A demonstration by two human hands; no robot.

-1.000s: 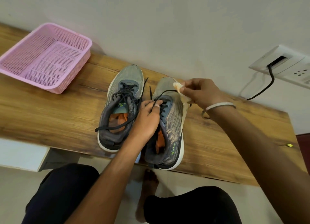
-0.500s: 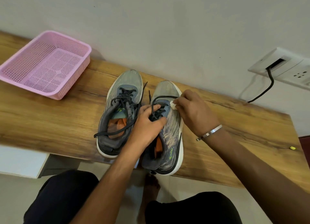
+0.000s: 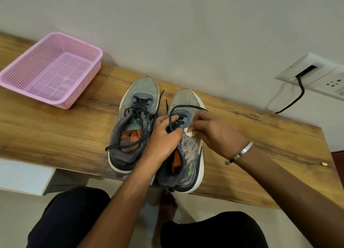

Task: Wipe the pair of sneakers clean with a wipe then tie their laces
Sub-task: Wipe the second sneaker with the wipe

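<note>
At the bottom of the frame the person's knees and a bare foot show below the front edge of the wooden shelf (image 3: pixel 55 128). Just above, at centre, the left hand (image 3: pixel 163 141) curls its fingers around the laces and tongue of the right-hand sneaker (image 3: pixel 188 151), steadying it. Right beside it the right hand (image 3: pixel 216 132), a metal bangle (image 3: pixel 240 153) on its wrist, pinches a small crumpled wipe (image 3: pixel 189 133) against the sneaker's mesh upper near the lace eyelets. That sneaker's heel overhangs the shelf's front edge, so a hard rub toward the person could tip it to the floor if the left hand slackens. The wipe looks small and bunched; in my judgement it may smear grime rather than lift it, or snag on the loose laces. To the left, touching or nearly so, the other sneaker (image 3: pixel 134 125) sits untied, one lace end (image 3: pixel 119 146) draped over its collar toward the edge, where an arm could catch it. Farther back, at upper left, stands a pink basket (image 3: pixel 78 91); at upper right a wall socket (image 3: pixel 316 74) holds a black cable (image 3: pixel 296 101), well apart from the work.
</note>
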